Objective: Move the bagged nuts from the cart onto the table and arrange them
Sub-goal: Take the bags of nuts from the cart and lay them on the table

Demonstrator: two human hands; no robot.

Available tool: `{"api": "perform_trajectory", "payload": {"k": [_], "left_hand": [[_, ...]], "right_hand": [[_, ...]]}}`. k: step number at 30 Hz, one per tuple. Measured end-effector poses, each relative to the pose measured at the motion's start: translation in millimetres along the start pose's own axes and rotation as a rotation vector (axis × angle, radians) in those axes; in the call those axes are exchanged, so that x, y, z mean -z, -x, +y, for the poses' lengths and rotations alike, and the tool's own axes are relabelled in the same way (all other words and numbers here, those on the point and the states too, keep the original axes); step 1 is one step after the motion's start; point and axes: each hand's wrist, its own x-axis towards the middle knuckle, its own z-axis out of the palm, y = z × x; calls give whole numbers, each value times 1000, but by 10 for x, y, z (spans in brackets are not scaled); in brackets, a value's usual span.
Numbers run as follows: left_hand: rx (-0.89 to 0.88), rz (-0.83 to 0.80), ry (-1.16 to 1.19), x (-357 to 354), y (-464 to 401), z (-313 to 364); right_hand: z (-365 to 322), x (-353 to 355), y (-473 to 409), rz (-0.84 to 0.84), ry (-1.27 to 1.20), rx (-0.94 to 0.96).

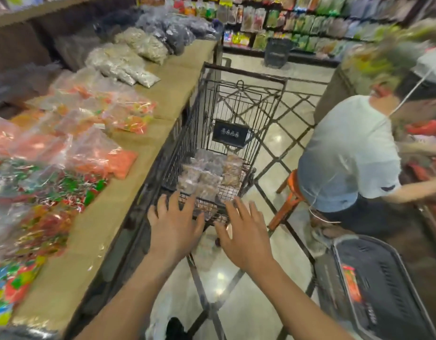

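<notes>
No label reads clearly. Our left hand [174, 223] and right hand [246, 238], fingers spread, empty, hover over the cart [239, 99]; bagged nuts [209, 174] at twelve o'clock, table [167, 94] at ten.

Dark wire-metal cart [239, 114] holding clear glossy plastic bagged nuts [209, 173]; matt brown paper-covered table [128, 177]; polished, reflective floor [236, 285].

Legible markings: none that can be read as words.
A dark placard [230, 133] on the cart [239, 99] carries a row of small white symbols, too blurred to decipher; printing on the shelf packets [310, 23] and on the black basket [381, 288] is likewise illegible.
</notes>
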Motion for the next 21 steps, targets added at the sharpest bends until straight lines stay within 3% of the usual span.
{"api": "perform_trajectory", "payload": {"k": [7, 17, 21], "left_hand": [[-69, -95, -7, -500, -954, -53], [-86, -291, -3, -1285, -2767, -555], [-81, -388, -29, -1604, -3246, -664]], "right_hand": [[254, -264, -737, -35, -5, -66], [366, -1037, -2597, -252, 6, -149], [450, -1248, -3064, -252, 8, -204]]}}
